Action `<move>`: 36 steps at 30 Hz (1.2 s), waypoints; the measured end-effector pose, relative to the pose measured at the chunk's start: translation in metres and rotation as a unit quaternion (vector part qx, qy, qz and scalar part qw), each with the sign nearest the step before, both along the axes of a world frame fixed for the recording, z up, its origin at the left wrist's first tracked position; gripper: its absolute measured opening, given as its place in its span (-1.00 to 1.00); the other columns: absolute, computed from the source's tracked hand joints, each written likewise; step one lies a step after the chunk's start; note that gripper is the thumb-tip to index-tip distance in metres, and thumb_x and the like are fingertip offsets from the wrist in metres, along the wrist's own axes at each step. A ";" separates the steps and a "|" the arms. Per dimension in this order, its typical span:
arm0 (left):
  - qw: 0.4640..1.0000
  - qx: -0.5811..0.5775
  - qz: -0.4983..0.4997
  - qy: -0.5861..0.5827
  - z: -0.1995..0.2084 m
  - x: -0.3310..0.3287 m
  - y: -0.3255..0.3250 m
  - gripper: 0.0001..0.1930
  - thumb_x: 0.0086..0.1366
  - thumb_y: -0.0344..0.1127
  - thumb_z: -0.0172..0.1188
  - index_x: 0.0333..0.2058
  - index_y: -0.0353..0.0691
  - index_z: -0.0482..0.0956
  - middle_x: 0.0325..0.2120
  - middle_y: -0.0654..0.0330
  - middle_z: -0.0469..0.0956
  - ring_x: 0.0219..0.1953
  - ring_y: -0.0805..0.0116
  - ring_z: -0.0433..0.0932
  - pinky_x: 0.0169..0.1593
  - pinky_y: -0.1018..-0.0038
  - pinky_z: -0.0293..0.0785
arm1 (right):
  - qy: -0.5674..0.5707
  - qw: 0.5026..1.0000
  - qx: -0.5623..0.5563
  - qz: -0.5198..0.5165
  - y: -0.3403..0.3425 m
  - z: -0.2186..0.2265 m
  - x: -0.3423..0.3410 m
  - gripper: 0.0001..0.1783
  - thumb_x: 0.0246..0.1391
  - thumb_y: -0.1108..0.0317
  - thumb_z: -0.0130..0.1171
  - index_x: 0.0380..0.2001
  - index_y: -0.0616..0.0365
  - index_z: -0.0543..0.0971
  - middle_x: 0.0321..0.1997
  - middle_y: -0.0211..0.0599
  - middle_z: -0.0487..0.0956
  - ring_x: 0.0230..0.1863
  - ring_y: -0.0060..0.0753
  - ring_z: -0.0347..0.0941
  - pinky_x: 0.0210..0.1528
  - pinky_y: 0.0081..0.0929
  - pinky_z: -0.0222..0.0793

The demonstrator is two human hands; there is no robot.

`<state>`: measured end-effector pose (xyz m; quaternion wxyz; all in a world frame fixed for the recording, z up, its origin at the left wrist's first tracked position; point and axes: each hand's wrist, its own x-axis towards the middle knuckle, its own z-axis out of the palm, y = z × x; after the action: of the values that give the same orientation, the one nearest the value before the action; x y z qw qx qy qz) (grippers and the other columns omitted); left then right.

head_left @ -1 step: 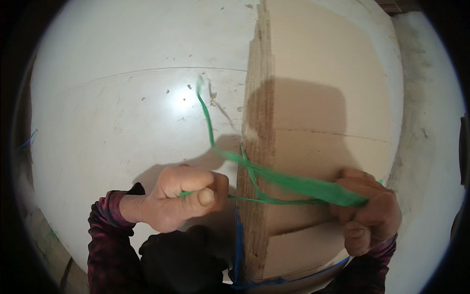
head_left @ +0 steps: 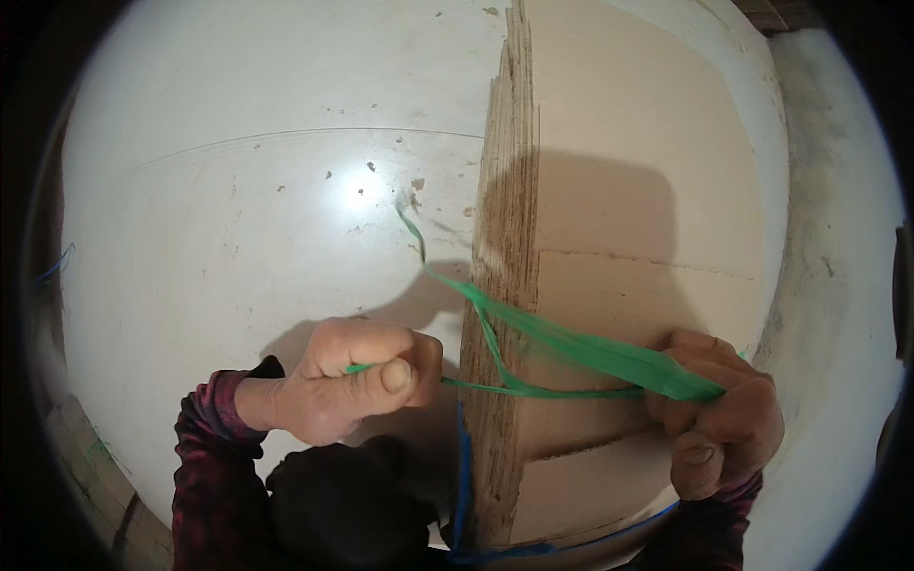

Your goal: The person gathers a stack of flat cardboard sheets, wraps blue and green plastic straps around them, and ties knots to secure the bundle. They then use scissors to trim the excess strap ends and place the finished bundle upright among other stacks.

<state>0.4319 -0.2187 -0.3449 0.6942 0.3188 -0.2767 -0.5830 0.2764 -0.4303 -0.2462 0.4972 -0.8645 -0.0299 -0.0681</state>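
Observation:
A green plastic strip (head_left: 562,340) stretches between my two hands above a stack of flat tan sheets (head_left: 647,214). My left hand (head_left: 357,381) is closed in a fist around one thin run of it, with a bit of green poking out by the thumb. On the right, my right hand (head_left: 728,409) is closed on the strip where it is widest. Between the hands the strip forks, and its loose tail hangs in the air over the pale floor, blurred at the tip. The stack's rough layered edge (head_left: 505,209) passes beneath the strip.
A blue strap (head_left: 465,476) runs along the stack's near end and curves off to the right. Small brown scraps (head_left: 418,184) lie on the pale floor (head_left: 219,219). A dark rounded shape (head_left: 347,504) sits between my forearms. At far left is a blue strand (head_left: 57,266).
The strip's loose tail has dropped lower and swung slightly right. My right hand has shifted a little down and right; my left hand stays almost in place, both still gripping.

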 end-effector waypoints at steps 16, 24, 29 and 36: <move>0.944 0.111 0.307 -0.051 -0.017 -0.096 -0.017 -0.69 0.29 -0.22 0.02 -0.13 -0.37 0.41 -0.38 0.24 0.36 -0.49 0.56 0.29 -0.42 0.63 0.25 | 0.055 0.992 0.067 -0.090 0.000 -0.002 -0.005 -0.73 0.08 0.33 0.01 -0.60 0.20 0.27 -0.69 -0.37 0.21 -0.66 -0.55 0.08 -0.62 -0.56 0.01; 0.921 -0.007 0.372 -0.114 -0.004 -0.090 -0.031 -0.71 0.31 -0.25 -0.02 -0.13 -0.37 0.43 -0.36 0.24 0.38 -0.51 0.56 0.25 -0.44 0.63 0.21 | 0.021 0.992 0.073 -0.099 0.001 -0.015 -0.004 -0.70 0.15 0.28 -0.03 -0.59 0.19 0.26 -0.68 -0.46 0.19 -0.61 -0.66 0.04 -0.59 -0.62 -0.01; 0.933 -0.020 0.352 -0.074 -0.003 -0.080 -0.032 -0.75 0.29 -0.23 0.01 -0.25 -0.34 0.46 -0.31 0.14 0.43 -0.54 0.55 0.25 -0.47 0.66 0.22 | 0.020 0.993 0.055 -0.101 0.003 -0.013 -0.001 -0.70 0.15 0.27 -0.04 -0.59 0.19 0.27 -0.68 -0.48 0.21 -0.61 -0.66 0.05 -0.59 -0.62 0.01; 0.967 -0.050 0.186 0.167 0.000 -0.061 -0.026 -0.81 0.30 -0.23 0.01 -0.34 -0.25 0.45 -0.39 0.16 0.48 -0.63 0.61 0.17 -0.54 0.73 0.14 | 0.022 0.991 0.066 -0.112 0.010 -0.011 -0.005 -0.73 0.15 0.33 -0.07 -0.58 0.19 0.25 -0.66 -0.48 0.23 -0.60 -0.69 0.09 -0.58 -0.66 0.06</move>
<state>0.3709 -0.2445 -0.3451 0.8418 0.2279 -0.1216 -0.4740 0.2713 -0.4206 -0.2567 0.5431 -0.8288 0.0826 -0.1064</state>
